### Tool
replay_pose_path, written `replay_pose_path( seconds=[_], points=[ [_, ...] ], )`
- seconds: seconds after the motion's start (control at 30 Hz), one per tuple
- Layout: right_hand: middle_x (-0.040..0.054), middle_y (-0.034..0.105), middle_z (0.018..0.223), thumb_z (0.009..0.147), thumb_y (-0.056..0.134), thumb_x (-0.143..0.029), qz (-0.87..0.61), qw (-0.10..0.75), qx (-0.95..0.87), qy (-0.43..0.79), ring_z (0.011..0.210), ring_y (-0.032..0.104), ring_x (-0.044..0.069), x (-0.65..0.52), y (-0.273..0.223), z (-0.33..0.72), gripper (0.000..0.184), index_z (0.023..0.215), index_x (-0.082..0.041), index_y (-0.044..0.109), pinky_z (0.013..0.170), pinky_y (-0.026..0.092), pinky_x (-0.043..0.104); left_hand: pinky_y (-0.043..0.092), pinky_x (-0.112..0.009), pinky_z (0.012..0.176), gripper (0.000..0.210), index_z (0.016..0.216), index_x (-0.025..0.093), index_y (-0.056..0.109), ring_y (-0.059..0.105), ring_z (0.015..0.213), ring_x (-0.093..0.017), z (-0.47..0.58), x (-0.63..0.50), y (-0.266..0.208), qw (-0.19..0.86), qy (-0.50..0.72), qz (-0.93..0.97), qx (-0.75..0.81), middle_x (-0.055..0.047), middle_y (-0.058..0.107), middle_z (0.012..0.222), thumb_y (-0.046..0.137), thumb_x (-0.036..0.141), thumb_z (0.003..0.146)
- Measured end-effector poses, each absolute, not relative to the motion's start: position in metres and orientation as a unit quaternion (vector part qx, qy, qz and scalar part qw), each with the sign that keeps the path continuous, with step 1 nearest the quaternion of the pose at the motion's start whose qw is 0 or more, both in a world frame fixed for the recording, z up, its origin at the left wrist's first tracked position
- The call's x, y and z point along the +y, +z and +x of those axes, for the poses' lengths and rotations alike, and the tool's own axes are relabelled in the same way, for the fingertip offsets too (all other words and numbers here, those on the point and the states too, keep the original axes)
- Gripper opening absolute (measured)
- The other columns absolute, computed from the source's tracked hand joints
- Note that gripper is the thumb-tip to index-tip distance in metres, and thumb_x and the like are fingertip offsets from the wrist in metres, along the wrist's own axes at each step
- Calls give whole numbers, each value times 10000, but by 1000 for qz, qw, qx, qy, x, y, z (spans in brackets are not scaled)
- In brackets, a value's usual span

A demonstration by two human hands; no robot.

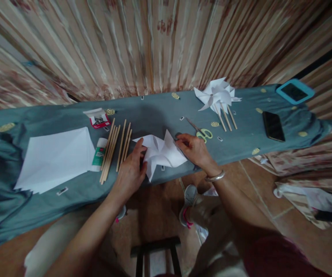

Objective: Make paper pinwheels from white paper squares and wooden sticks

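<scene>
A white paper pinwheel (157, 151) lies on the cloth in front of me, its blades folded in toward the middle. At its left side my left hand (131, 167) touches the paper, thumb and index finger apart. My right hand (194, 148), with a bracelet at the wrist, is closed in a pinch beside the right blade. Whatever its fingertips hold is too small to name. Just beyond that hand lie scissors (203, 133) with yellow-green handles. Left of the pinwheel are several wooden sticks (110, 150), some close together and others slightly apart.
A white paper stack (57, 157), a green-and-white glue stick (99, 154) and an open red box (99, 122) of small metal pieces are at left. Pinwheels on sticks (218, 94), a black phone (273, 126) and a blue-framed device (295, 91) lie right. Behind hangs a curtain (160, 46).
</scene>
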State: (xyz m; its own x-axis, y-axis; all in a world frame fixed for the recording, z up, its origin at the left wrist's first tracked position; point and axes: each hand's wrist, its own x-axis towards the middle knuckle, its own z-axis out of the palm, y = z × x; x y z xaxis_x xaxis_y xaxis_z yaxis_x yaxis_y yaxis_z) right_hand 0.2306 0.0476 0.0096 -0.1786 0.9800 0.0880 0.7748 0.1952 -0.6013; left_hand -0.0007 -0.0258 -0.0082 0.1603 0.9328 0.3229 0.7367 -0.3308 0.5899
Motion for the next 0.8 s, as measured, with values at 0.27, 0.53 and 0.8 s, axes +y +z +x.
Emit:
replay_pose_path(
  seconds=[0.27,0.53,0.8],
  points=[
    [48,733,770,831,620,-295,-552,264,-616,496,588,664,142,57,-1,242,215,983,-156,685,489,498,233,583,-422,816,697,1445,218,275,698,863,-214,-11,18,-12,185,387,685,589,-103,660,1157,501,112,795],
    [96,707,1142,886,489,-211,-528,302,-770,193,1077,648,253,60,1,250,349,1198,-179,640,981,501,469,544,-470,919,703,1444,231,295,623,1113,-253,-9,26,-15,138,374,711,580,-112,607,1245,485,88,782],
    [135,531,1416,873,342,-42,-441,185,-869,127,1411,343,284,78,-7,226,525,1377,-94,478,1121,346,515,467,-510,1024,698,1453,247,286,516,1259,-269,-8,26,-13,84,371,729,569,-95,519,1384,460,88,797]
  ],
)
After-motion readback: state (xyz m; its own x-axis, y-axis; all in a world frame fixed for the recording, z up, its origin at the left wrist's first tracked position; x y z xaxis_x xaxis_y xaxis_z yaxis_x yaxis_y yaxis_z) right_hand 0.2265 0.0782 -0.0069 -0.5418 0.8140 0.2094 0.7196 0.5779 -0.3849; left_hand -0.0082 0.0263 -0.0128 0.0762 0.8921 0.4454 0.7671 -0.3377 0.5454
